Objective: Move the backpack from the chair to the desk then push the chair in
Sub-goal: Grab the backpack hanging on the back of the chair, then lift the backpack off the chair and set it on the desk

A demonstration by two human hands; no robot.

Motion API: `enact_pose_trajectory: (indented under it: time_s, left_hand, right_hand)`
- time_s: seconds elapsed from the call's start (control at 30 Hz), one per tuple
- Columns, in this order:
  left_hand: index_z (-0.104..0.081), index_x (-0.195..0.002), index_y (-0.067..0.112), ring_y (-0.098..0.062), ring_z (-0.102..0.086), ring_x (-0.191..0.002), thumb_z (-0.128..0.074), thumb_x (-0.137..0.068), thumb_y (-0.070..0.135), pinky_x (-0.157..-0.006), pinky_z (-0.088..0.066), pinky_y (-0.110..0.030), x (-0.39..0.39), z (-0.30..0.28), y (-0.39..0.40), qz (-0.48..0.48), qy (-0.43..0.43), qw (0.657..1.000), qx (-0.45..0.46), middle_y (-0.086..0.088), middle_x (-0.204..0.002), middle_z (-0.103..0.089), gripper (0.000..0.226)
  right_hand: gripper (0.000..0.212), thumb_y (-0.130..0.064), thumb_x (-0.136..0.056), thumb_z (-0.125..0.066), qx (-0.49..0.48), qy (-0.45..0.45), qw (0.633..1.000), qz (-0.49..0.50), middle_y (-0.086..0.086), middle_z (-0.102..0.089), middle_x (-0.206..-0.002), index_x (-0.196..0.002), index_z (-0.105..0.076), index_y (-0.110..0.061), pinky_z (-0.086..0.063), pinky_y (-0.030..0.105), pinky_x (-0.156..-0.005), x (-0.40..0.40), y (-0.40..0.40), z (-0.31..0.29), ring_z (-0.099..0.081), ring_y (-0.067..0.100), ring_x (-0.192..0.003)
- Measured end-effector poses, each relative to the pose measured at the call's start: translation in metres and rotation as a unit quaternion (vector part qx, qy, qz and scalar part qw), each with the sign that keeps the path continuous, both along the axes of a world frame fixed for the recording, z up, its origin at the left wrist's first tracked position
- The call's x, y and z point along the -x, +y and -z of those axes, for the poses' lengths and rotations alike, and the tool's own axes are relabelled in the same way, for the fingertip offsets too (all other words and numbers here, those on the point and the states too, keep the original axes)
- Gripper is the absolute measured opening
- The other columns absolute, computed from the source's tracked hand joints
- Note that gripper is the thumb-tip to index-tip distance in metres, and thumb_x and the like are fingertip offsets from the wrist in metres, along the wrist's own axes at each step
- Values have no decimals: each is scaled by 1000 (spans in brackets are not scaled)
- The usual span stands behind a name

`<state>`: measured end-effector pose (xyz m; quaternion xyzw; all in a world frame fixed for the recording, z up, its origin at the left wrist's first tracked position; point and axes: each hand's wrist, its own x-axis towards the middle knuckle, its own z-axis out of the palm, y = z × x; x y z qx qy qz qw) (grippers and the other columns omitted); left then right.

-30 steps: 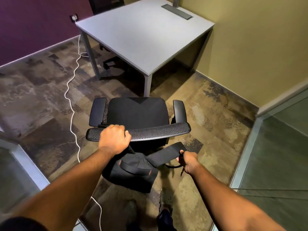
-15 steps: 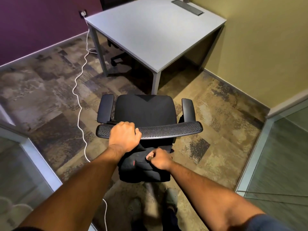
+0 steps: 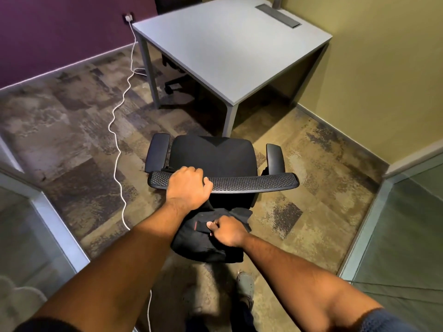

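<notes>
A black office chair (image 3: 215, 159) stands in front of me with its back towards me, a short way from the grey desk's (image 3: 230, 44) near corner. My left hand (image 3: 188, 185) is closed over the left part of the mesh backrest top. A black backpack (image 3: 206, 245) with a small red mark hangs behind the backrest, below its top edge. My right hand (image 3: 226, 231) grips the top of the backpack. The chair seat has nothing on it.
A white cable (image 3: 117, 144) runs across the carpet from a wall socket (image 3: 128, 17), left of the chair. A second chair's base (image 3: 175, 80) shows under the desk's far side. Glass partitions stand at left (image 3: 36, 224) and right (image 3: 395, 236). My shoe (image 3: 245, 283) is below the backpack.
My right hand moved left from the backpack's strap to its top and closed on it. The view shifted, so the chair and desk appear further right. My left hand stayed on the backrest.
</notes>
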<state>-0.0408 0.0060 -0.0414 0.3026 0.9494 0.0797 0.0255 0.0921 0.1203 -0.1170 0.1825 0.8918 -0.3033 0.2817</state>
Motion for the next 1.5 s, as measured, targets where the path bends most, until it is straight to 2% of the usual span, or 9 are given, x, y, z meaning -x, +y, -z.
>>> enact_pose_trajectory:
  time_s: [0.1,0.23,0.53,0.63,0.83,1.07,1.2,1.3,1.5]
  left_hand:
    - [-69,-113,16,-33,-61,-111,-38,-94,42,-114,-33,-55,4,-4,0,-27,-40,998,37,-11,-112,-71,45]
    - [-62,-128,24,-40,-44,-135,-38,-94,47,-115,-7,-76,10,-17,-13,-141,-112,983,32,-11,-133,-62,48]
    - [-57,-134,6,-49,-51,-121,-50,-97,35,-103,-44,-49,21,-33,-62,-300,-182,923,-158,-28,-136,-46,48]
    - [-57,-127,-1,-51,-56,-111,-50,-96,32,-98,-47,-51,23,-29,-78,-368,-203,888,-188,-30,-130,-44,46]
    - [-57,-132,-8,-51,-49,-125,-41,-105,28,-107,-40,-48,11,-1,-100,-425,-238,852,-191,-37,-138,-47,48]
    - [-70,-118,2,-39,-60,-122,-45,-108,34,-100,-47,-37,-42,30,-97,-260,-390,875,-125,-23,-130,-66,42]
    - [-76,-96,15,-25,-68,-106,-63,-97,21,-84,-48,-27,-62,29,-89,-203,-383,889,-148,-5,-108,-76,14]
    - [-75,-85,24,-16,-70,-96,-60,-90,6,-78,-50,-21,-74,25,-83,-141,-380,902,-150,4,-97,-76,24]
    - [-71,-114,13,-20,-66,-109,-72,-84,10,-92,-52,-33,-103,17,-50,117,-406,905,-46,-4,-118,-72,30]
  right_hand:
    - [51,-48,-110,-46,-10,27,999,13,15,-72,-94,-71,-57,-16,-43,38,-75,-10,-6,-9,-68,39,-100]
    - [46,-45,-111,-45,-20,83,996,28,13,-78,-102,-85,-71,-17,-48,40,-79,-20,-21,-24,-70,36,-103]
    - [43,-42,-109,-52,19,79,996,35,0,-65,-79,-87,-76,-14,-41,35,-72,-11,-34,-76,-71,30,-96]
    - [46,-44,-108,-54,15,73,997,34,-6,-62,-67,-73,-70,-18,-40,33,-70,-15,-35,-84,-69,23,-86]
    - [51,-46,-108,-55,23,71,997,-25,4,-58,-66,-85,-72,-4,-40,37,-64,-25,-43,-83,-63,26,-71]
    - [45,-45,-103,-63,30,45,997,-46,5,-61,-70,-72,-62,-12,-42,37,-66,-35,-54,-70,-61,23,-70]
    - [39,-46,-90,-80,41,31,998,-48,-1,-62,-73,-73,-61,-17,-40,36,-66,-38,-50,-69,-62,19,-71]
    - [31,-38,-86,-86,35,32,998,-34,2,-73,-85,-84,-70,-11,-48,37,-70,-45,-42,-69,-71,24,-87]
    - [18,-22,-83,-81,22,41,999,-17,2,-68,-83,-92,-72,-10,-45,36,-64,-69,-19,-67,-72,25,-84]
